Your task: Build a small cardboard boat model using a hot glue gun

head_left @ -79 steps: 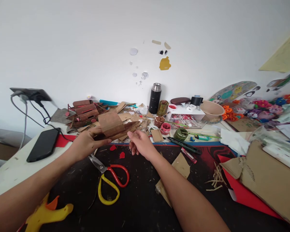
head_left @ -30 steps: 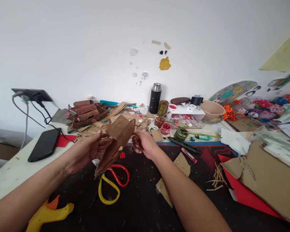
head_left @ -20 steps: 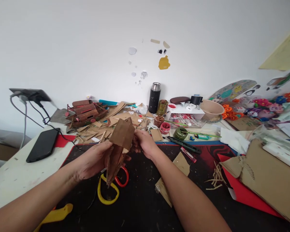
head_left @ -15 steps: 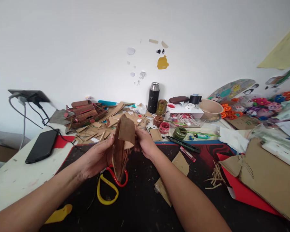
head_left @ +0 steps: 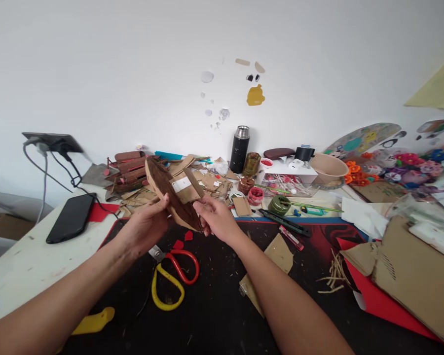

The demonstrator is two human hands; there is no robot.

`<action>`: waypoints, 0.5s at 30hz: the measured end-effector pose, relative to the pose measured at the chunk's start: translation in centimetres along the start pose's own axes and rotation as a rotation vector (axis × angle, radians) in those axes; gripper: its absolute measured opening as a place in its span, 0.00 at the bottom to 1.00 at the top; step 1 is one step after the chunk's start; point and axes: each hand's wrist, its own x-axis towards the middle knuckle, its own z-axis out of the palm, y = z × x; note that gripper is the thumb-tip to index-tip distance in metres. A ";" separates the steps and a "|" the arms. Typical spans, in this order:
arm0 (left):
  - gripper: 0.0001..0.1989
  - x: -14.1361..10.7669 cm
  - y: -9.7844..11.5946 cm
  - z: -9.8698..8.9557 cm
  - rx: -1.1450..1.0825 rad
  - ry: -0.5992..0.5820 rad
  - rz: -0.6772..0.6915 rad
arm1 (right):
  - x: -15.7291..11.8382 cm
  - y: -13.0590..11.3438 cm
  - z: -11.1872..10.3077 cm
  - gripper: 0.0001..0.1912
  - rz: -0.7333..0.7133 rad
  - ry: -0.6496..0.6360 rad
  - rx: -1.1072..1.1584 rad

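Note:
My left hand is closed around the side of a brown cardboard boat hull, its thumb on the near edge. The hull is tilted, its hollow inside facing me. Across its right side lies a bent cardboard piece with a white label. My right hand pinches at the lower edge of that piece, close to the hull's lower end; some of its fingertips are hidden. Below, on the dark mat, lie scissors with one red and one yellow handle, and small red scraps beside them.
A brown model boat and cardboard scraps fill the back left. Behind the mat stand a black flask, paint jars and a green cutter. A phone lies left; a large cardboard sheet lies right.
The hull has swung from nearly upright to a leftward tilt and risen off the scissors, uncovering their pivot and the red scraps. The cardboard piece's white label now shows. My view has shifted slightly left.

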 end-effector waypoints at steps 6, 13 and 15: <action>0.24 -2.0 -1.4 1.4 0.080 -0.063 0.001 | -0.6 0.2 0.3 0.20 -0.130 0.056 -0.347; 0.28 -4.2 0.7 -0.3 0.286 -0.131 -0.026 | -0.6 -0.1 -0.1 0.30 -0.098 0.112 -0.445; 0.29 -5.6 3.3 -2.4 0.541 -0.173 -0.028 | -0.4 -0.1 -0.5 0.32 -0.092 0.154 -0.412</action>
